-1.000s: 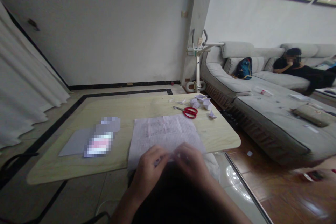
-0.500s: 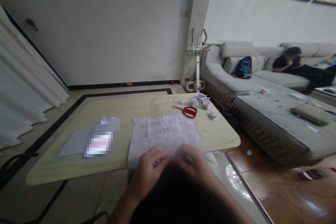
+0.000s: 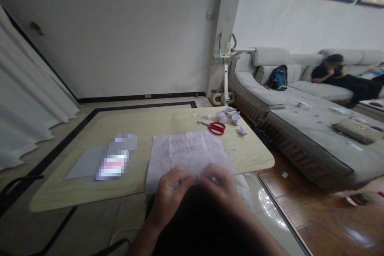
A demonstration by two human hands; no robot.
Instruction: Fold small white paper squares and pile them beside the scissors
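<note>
My left hand (image 3: pixel 174 186) and my right hand (image 3: pixel 217 182) meet at the near edge of the table, fingers bent and pinched together. Between the fingertips shows a bit of a small pale piece of paper (image 3: pixel 198 178), mostly covered by the fingers. Under and beyond the hands lies a large creased sheet (image 3: pixel 187 148) with faint printing, hanging partly over the edge. Past it rest scissors (image 3: pixel 216 128) with red handles, blades pointing left. Several folded paper shapes (image 3: pixel 222 117) sit in a group at the far right corner, with one small folded piece (image 3: pixel 242 131) apart from them.
On the left of the wooden table (image 3: pixel 144 128) lie a white sheet (image 3: pixel 85 163) and a blurred-out bright item (image 3: pixel 114 164). To the right stands a grey sofa (image 3: pixel 312 140) with a backpack (image 3: pixel 279 77); a person (image 3: pixel 339 74) sits at its far end.
Both hands stay in nearly the same place. The fingers have shifted slightly, and a little more of the pale piece shows between them. The things on the table have not moved.
</note>
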